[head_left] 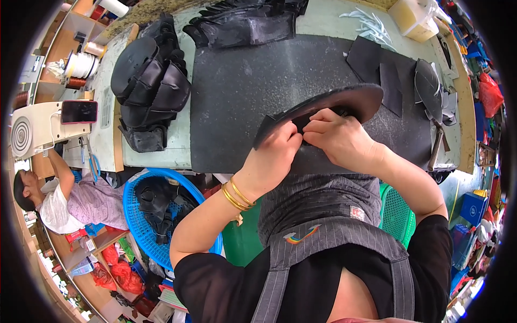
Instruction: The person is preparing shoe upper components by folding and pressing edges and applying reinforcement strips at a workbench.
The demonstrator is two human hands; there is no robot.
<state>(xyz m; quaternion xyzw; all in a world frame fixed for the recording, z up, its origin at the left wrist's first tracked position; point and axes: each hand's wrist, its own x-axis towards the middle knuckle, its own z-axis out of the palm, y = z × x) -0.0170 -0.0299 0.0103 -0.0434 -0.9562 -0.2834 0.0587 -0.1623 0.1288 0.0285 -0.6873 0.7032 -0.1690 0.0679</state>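
A large, rounded black leather-like piece [362,98] stands tilted above the dark work mat, its long curved edge facing away from me. My left hand [273,153] is closed on its left end, fingers curled against the near side. Close beside it, my right hand [342,139] has its fingers bent and pinched at the inner side of the same piece. The two hands nearly meet at its middle. Their fingertips are partly hidden, so I cannot tell whether anything small is between them.
A black mat [242,107] covers the bench. Stacked black pieces [156,81] lie left, more [253,29] at the back, and flat cut pieces [390,89] right. White strips [369,27] lie near a tub [414,21]. A blue basket [134,215] stands below left; a co-worker [81,202] sits beyond.
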